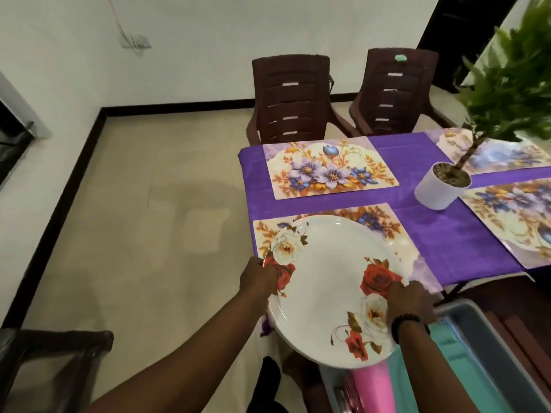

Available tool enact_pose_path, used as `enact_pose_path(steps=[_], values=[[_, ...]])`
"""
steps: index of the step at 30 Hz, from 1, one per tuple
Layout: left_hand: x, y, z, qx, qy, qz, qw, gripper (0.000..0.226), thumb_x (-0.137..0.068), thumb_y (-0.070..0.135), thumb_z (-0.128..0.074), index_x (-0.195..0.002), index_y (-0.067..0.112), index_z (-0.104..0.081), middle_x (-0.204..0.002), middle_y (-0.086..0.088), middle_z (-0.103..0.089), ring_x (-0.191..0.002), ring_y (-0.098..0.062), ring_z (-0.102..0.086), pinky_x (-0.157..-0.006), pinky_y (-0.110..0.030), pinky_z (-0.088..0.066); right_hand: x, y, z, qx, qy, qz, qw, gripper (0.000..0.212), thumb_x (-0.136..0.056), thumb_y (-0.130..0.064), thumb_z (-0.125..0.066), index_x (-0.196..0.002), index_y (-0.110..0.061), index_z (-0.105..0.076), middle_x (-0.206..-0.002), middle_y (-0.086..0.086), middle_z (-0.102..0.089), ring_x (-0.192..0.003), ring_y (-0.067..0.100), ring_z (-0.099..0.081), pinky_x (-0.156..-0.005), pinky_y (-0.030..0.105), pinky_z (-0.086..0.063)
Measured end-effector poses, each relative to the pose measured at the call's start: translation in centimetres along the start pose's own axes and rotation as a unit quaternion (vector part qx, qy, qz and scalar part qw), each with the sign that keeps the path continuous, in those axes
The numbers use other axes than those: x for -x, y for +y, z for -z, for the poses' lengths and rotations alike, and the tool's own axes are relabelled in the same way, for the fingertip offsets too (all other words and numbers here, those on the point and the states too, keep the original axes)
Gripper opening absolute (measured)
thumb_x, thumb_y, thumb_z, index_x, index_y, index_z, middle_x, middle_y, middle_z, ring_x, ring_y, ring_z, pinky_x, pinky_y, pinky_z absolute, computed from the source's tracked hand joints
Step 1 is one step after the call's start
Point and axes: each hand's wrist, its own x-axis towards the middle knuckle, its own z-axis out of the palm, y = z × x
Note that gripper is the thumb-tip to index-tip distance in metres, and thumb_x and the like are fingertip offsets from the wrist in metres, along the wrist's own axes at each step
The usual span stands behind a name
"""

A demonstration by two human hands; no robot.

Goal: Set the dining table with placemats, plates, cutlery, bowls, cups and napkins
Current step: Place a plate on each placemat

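Note:
A large white plate point(328, 281) with red and white rose prints is held by both hands, in the air at the near left corner of the table. My left hand point(258, 277) grips its left rim and my right hand point(410, 302) grips its right rim. The plate's far half covers part of the near floral placemat point(384, 219). Three more floral placemats lie bare on the purple tablecloth point(447, 239): one far left point(328, 168), one far right point(504, 153), one near right point(512, 216).
A white pot point(438, 189) with a green plant stands mid-table. Two brown plastic chairs point(290, 99) point(393, 90) stand on the far side. A grey tub point(489, 353) with teal and pink items sits at the lower right. Another chair's arm point(53, 344) shows at the lower left.

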Motion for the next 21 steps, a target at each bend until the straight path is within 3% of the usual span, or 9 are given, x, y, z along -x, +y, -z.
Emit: enact_pose_path(steps=[5, 8, 11, 14, 18, 21], values=[[-3.1, 3.5, 0.6, -0.031, 0.027, 0.009, 0.999, 0.018, -0.087, 0.02, -0.066, -0.097, 0.007, -0.071, -0.096, -0.012, -0.071, -0.09, -0.03, -0.068, -0.08, -0.035, -0.055, -4.0, -3.1, -2.8, 0.035, -0.015, -0.015, 0.999, 0.035, -0.096, -0.018, -0.047, -0.114, 0.009, -0.059, -0.116, 0.032, -0.059, -0.106, 0.045, -0.056, -0.086, 0.044, -0.044], [-4.6, 4.3, 0.7, -0.073, 0.023, 0.005, 0.997, 0.012, -0.085, 0.012, -0.061, -0.082, 0.008, -0.072, -0.095, -0.018, -0.071, -0.094, -0.036, -0.067, -0.073, -0.034, -0.051, -5.7, -4.4, -4.0, 0.037, -0.042, -0.017, 0.998, 0.033, -0.096, -0.015, -0.046, -0.12, 0.006, -0.057, -0.123, 0.028, -0.057, -0.113, 0.041, -0.053, -0.092, 0.042, -0.042], [-6.5, 4.7, 0.8, -0.103, 0.002, 0.02, 0.995, 0.014, -0.084, 0.013, -0.062, -0.087, 0.006, -0.073, -0.093, -0.015, -0.072, -0.091, -0.033, -0.068, -0.079, -0.036, -0.055, -6.6, -4.5, -5.0, 0.108, -0.053, 0.013, 0.993, 0.034, -0.099, -0.013, -0.039, -0.116, 0.006, -0.062, -0.125, 0.025, -0.056, -0.117, 0.04, -0.049, -0.099, 0.043, -0.038], [-7.4, 5.5, 0.8, -0.108, -0.016, 0.028, 0.994, 0.017, -0.083, 0.019, -0.063, -0.09, 0.007, -0.072, -0.091, -0.01, -0.072, -0.088, -0.028, -0.069, -0.086, -0.044, -0.059, -7.3, -5.0, -5.7, 0.104, -0.036, -0.015, 0.994, 0.034, -0.097, -0.016, -0.042, -0.113, 0.007, -0.061, -0.118, 0.027, -0.059, -0.111, 0.041, -0.053, -0.092, 0.042, -0.04], [-8.2, 5.6, 1.1, -0.119, -0.035, 0.041, 0.991, 0.019, -0.076, 0.019, -0.062, -0.086, 0.006, -0.072, -0.087, -0.011, -0.072, -0.087, -0.03, -0.069, -0.084, -0.047, -0.059, -7.7, -4.9, -6.3, 0.095, -0.038, -0.031, 0.994, 0.033, -0.096, -0.016, -0.045, -0.112, 0.008, -0.06, -0.115, 0.031, -0.059, -0.108, 0.044, -0.053, -0.089, 0.043, -0.041], [-8.5, 5.6, 1.4, -0.142, -0.04, 0.019, 0.989, 0.015, -0.082, 0.015, -0.06, -0.079, 0.009, -0.074, -0.086, -0.011, -0.072, -0.087, -0.03, -0.069, -0.082, -0.048, -0.059, -7.8, -4.7, -6.5, 0.097, -0.042, -0.032, 0.994, 0.035, -0.095, -0.016, -0.046, -0.116, 0.008, -0.059, -0.115, 0.031, -0.06, -0.108, 0.043, -0.054, -0.089, 0.042, -0.041]])
